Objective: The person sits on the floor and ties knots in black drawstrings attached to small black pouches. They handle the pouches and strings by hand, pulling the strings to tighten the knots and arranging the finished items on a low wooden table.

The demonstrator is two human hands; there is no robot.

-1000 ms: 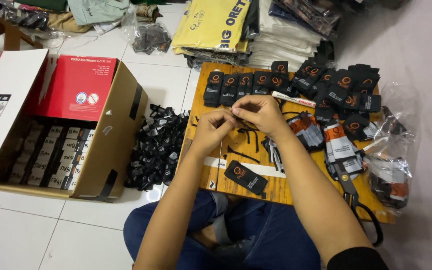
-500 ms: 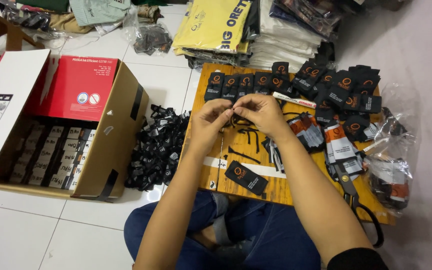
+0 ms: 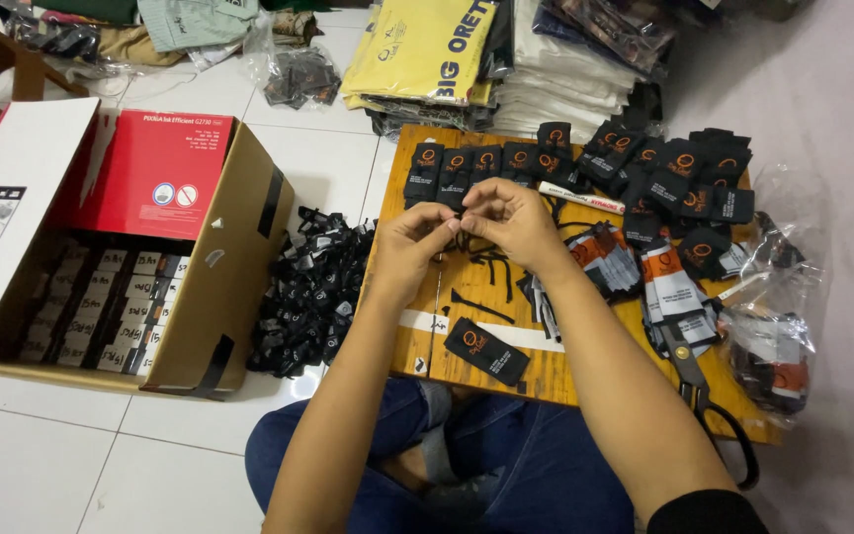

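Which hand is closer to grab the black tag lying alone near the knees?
Probably the left hand. Both hands meet over the board, pinching something small, but the tag lies below, nearer the left hand; the right hand sits farther up.

Your view is evenly and brightly lit from overhead. Shadows are soft, falling short beneath your forearms onto the board (image 3: 546,366). Mild glare shows on the floor tiles (image 3: 42,455) and the plastic bag (image 3: 778,297). Focus is sharp centrally; wide-angle bending appears at the edges.
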